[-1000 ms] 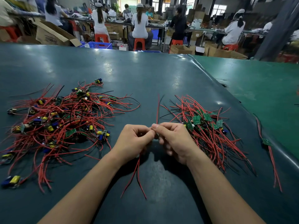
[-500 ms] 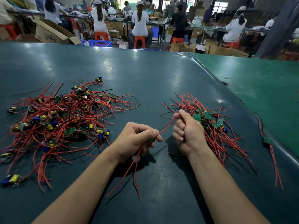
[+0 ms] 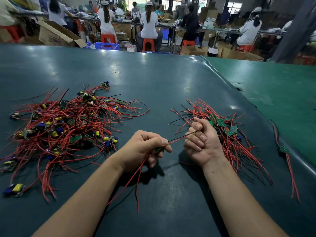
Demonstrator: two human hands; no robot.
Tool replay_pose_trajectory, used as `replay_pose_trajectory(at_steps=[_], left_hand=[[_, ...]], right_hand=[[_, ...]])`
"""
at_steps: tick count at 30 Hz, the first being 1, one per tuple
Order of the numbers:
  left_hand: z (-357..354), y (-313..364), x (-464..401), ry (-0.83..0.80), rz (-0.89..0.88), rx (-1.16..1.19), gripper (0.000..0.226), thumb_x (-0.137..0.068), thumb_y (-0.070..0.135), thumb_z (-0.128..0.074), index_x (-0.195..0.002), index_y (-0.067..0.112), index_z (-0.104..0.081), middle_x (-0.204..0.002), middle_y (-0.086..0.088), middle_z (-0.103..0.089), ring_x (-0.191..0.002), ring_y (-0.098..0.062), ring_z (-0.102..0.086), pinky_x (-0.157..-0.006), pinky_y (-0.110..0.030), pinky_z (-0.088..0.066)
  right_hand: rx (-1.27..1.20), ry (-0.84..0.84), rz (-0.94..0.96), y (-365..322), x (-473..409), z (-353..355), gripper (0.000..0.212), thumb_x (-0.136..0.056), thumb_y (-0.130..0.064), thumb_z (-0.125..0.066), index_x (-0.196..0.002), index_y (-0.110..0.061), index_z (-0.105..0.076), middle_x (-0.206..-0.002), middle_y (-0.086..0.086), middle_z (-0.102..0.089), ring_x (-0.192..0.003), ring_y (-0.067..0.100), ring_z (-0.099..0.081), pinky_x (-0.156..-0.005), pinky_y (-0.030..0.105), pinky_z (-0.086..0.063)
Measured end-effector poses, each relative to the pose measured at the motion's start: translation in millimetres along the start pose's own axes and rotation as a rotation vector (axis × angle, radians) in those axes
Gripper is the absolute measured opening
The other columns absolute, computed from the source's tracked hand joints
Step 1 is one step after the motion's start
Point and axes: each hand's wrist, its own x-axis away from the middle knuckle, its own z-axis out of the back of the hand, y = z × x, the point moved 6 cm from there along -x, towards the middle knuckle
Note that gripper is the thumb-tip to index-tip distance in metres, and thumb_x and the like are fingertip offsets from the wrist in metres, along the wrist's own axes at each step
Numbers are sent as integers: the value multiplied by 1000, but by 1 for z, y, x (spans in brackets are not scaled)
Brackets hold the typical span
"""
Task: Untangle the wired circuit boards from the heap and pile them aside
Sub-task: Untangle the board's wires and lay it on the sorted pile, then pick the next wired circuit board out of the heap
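In the head view, a wired circuit board point(image 3: 158, 149) is being held above the desk point(image 3: 153, 86), between the tangled heap point(image 3: 65, 127) on the left and the sorted pile point(image 3: 222, 134) on the right. Its small green board is being mostly hidden inside the left hand point(image 3: 142, 149), whose grip is being clenched on it. Its red and black wires point(image 3: 181, 137) are being pinched taut by the right hand point(image 3: 201, 142). A stray wired board point(image 3: 284, 149) is lying near the desk's right edge.
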Motion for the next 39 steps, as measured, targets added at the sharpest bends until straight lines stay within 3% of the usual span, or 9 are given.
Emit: replay_pose_trajectory(at_steps=[4, 8, 12, 16, 21, 24, 29, 34, 39], left_hand=[[5, 1, -4, 103, -38, 105, 20, -85, 28, -68, -76, 13, -76, -58, 0, -55, -31, -8, -35, -36, -15, -32], [19, 4, -8, 297, -102, 201, 26, -89, 34, -57, -97, 16, -74, -62, -3, -55, -29, -7, -32, -35, -12, -27], [11, 5, -7, 248, -121, 84, 35, -87, 37, -55, -114, 18, -68, -50, -3, -50, -27, -7, -32, -32, -11, -25], [8, 6, -6, 190, -107, 5, 47, -87, 44, -52, -126, 20, -61, -42, -1, -41, -26, -8, -31, -31, -13, -27], [20, 11, -4, 286, -153, 148, 38, -84, 36, -60, -115, 14, -65, -47, 4, -39, -33, -5, -29, -34, -12, -23], [46, 19, 0, 600, -279, 42, 18, -97, 26, -55, -100, 15, -69, -45, 4, -47, -37, -7, -39, -37, -15, -28], [73, 21, 14, 986, -389, 42, 41, -105, 32, -43, -80, 11, -67, -34, 4, -38, -31, -8, -32, -38, -19, -26], [64, 29, 27, 1061, -533, -158, 45, -105, 30, -40, -72, 10, -64, -35, 0, -42, -31, -8, -39, -41, -15, -35], [54, 34, 28, 1003, -543, -444, 41, -100, 38, -44, -73, 16, -67, -44, -14, -45, -42, -33, -46, -45, -38, -40]], right_hand=[[88, 68, 127, -8, -2, 4, 46, -99, -40, -45, -66, -14, -64, -37, -8, -34, -26, 2, -26, -25, 14, -19], [624, 61, 63, 11, 1, 1, 56, -77, -60, -55, -106, -13, -67, -57, -6, -53, -37, 4, -39, -32, 14, -25], [841, -122, 7, 37, 7, -11, 32, -71, -34, -74, -97, -16, -68, -66, 1, -65, -39, 7, -46, -34, 15, -32], [879, -107, 99, 32, 8, -11, 26, -65, -33, -80, -87, -20, -75, -62, 2, -62, -39, 9, -45, -35, 16, -33], [796, -6, 420, 4, 14, -18, 9, -83, -11, -74, -91, -11, -71, -66, 7, -68, -42, 14, -53, -36, 19, -40], [799, 93, 663, -13, 25, -21, 9, -85, -10, -74, -93, -7, -70, -67, 7, -69, -46, 16, -57, -38, 23, -44], [553, 266, 817, -25, 33, -17, 12, -86, -10, -73, -96, -5, -68, -73, 7, -74, -56, 19, -69, -41, 22, -49], [97, 467, 687, -22, 31, 11, 8, -90, -3, -68, -85, -6, -63, -76, 3, -71, -70, 17, -74, -49, 16, -52], [13, 547, 620, -16, 30, 18, 7, -96, -3, -60, -91, 1, -63, -91, 9, -70, -64, 19, -74, -48, 16, -51]])
